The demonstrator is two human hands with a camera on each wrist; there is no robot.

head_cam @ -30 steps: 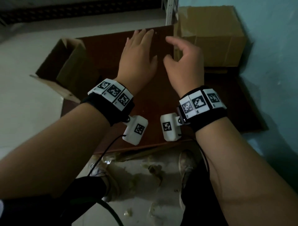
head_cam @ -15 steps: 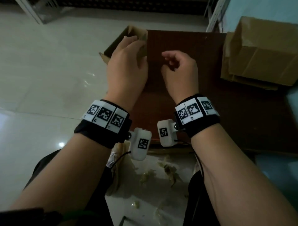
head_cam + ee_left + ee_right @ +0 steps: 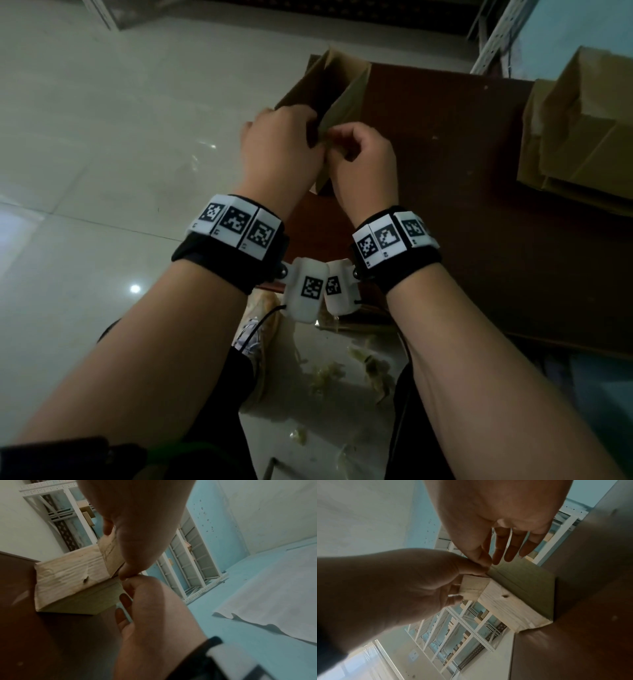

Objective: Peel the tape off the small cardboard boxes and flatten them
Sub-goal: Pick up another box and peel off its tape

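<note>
A small open cardboard box (image 3: 329, 82) stands at the left edge of the brown table (image 3: 445, 178). My left hand (image 3: 313, 128) grips its near flap, thumb on one side and fingers on the other, as the right wrist view shows (image 3: 453, 588). My right hand (image 3: 334, 145) pinches the box's near corner with thumb and forefinger, its other fingers (image 3: 510, 550) loosely extended. One side of the box (image 3: 68, 577) is wrinkled and glossy with tape. Whether tape or bare cardboard sits in the pinch (image 3: 126, 576) I cannot tell.
More cardboard boxes (image 3: 582, 137) are stacked at the table's right end. Scraps of peeled tape (image 3: 342, 373) litter the tiled floor by my feet. A white metal shelving post (image 3: 493, 37) stands behind the table. Open floor lies to the left.
Both hands left the middle of the table and moved left to the open box. The left hand took hold of its flap first, then the right hand closed into a pinch at the corner.
</note>
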